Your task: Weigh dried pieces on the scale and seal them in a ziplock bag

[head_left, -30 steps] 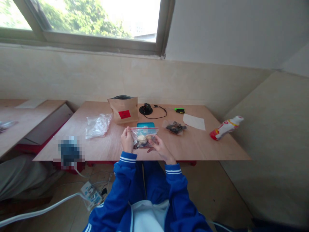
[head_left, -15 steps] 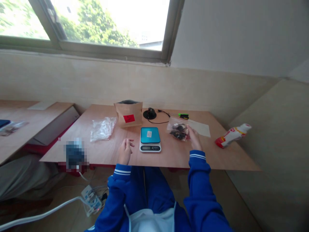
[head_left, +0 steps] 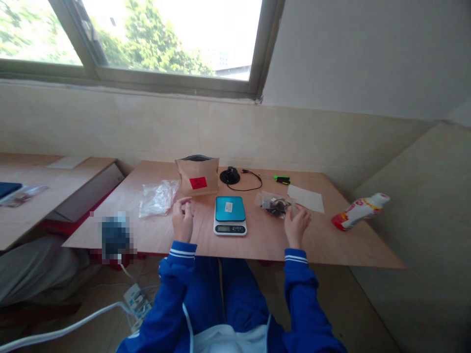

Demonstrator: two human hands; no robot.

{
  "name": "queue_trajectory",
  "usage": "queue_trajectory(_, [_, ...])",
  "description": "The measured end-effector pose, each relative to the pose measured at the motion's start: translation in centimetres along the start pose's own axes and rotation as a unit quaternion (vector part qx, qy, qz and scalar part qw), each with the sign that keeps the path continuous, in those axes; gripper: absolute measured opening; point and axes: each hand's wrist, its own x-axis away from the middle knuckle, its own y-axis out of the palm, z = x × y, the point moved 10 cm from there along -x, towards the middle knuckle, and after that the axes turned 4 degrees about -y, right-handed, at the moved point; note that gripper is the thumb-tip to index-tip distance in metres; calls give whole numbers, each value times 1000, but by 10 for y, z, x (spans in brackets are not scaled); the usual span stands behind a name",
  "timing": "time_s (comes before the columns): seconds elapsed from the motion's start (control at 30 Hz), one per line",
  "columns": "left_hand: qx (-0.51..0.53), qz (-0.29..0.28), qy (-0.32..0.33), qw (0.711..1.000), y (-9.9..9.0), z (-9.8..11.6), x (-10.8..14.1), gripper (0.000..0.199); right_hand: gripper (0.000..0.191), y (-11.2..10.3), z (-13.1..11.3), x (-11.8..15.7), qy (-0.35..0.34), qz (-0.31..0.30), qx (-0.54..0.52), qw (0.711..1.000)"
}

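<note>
Head view, hands flanking scale with gaps, near table edge

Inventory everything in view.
tables: 2, brown, centre, left
scale: 1, blue-white, centre
filled bags: count unclear, clear, right
flat bags: count unclear, clear, left
pouch: 1, brown, behind scale
corded device: 1, black, beside pouch
tools: count unclear, green-black, back right
sheets: 2, whitish, right, far left
bottle: 1, white-red, far right
window: 1, grey-framed, top left
power strip: 1, white, floor
left hand, right hand: 2, blue-sleeved, flanking scale
</note>
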Motion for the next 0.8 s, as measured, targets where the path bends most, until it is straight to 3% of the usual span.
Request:
queue_trajectory(0.1, [-36,40,109,993,-2,52,-34,35,27,2,-41,25,-122,-4,-22,992])
queue_trajectory(0.2, [-55,17,219,974,16,98,-70,46,23,11,-97,43,-216,-78,-50,972])
queue_trajectory(0.27, [-74,-8,235,969,34,104,-93,51,23,15,-142,51,-271,-141,-95,947])
queue_trajectory(0.37, [-109,-57,216,969,60,88,-110,48,26,11,-212,55,-331,-215,-197,897])
queue_trajectory(0.47, [-115,-70,196,971,67,66,-97,29,27,6,-268,48,-361,-240,-284,855])
queue_trajectory(0.57, [-85,-57,214,971,60,58,-64,17,31,20,-306,45,-371,-282,-334,819])
queue_trajectory(0.7, [-48,-48,240,968,49,49,-21,17,32,59,-333,65,-416,-370,-290,779])
queue_trajectory(0.8, [-61,-24,243,968,40,34,-1,16,31,87,-334,88,-468,-422,-195,752])
